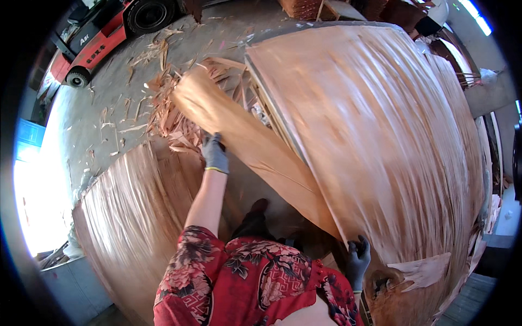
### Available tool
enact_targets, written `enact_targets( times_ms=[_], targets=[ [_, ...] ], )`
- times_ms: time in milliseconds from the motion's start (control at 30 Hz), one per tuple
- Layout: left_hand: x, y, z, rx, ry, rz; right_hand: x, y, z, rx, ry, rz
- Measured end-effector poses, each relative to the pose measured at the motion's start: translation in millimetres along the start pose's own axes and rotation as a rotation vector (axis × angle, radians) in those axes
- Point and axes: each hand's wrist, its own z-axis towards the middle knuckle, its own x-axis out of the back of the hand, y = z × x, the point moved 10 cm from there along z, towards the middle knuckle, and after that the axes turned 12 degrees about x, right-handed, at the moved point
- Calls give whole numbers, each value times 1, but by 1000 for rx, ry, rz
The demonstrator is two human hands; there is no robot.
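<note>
A long, narrow strip of brown wood veneer (266,157) slants from the scrap pile at upper left down to the near edge of the large veneer stack. My left hand (215,155), in a grey work glove with dark fingertips, is closed on the strip's left edge. Close by the strip's lower end is my right hand (357,262), gloved the same way. Its fingers are slightly bent and apart, with nothing visible in them. The wide veneer stack (375,125) fills the right side, its top sheet wavy.
A second veneer stack (136,201) stands on my left. Torn veneer scraps (171,114) lie heaped on the concrete floor (109,141) between the stacks. A red forklift (100,46) is at the far left. Behind the right stack, part of another person (432,22) shows.
</note>
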Motion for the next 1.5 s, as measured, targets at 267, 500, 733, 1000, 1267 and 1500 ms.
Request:
enact_targets(
  times_ms=[267, 500, 733, 1000, 1267, 1500],
  targets=[
    [83, 250, 133, -162, 186, 357, -47, -22, 16, 77, -68, -128],
    [44, 389, 166, -340, 274, 905, -44, -15, -11, 2, -76, -205],
    [-27, 333, 141, -612, 237, 1521, -17, -11, -55, -150, -8, -231],
    [-83, 195, 10, -844, 176, 1773, 74, 60, -111, -134, 308, -43],
    [-126, 103, -103, -942, 73, 1787, 211, 141, -233, -327, 569, -88],
    [-180, 46, -130, -933, -27, 1881, 261, 184, -312, -408, 828, 205]
  ],
)
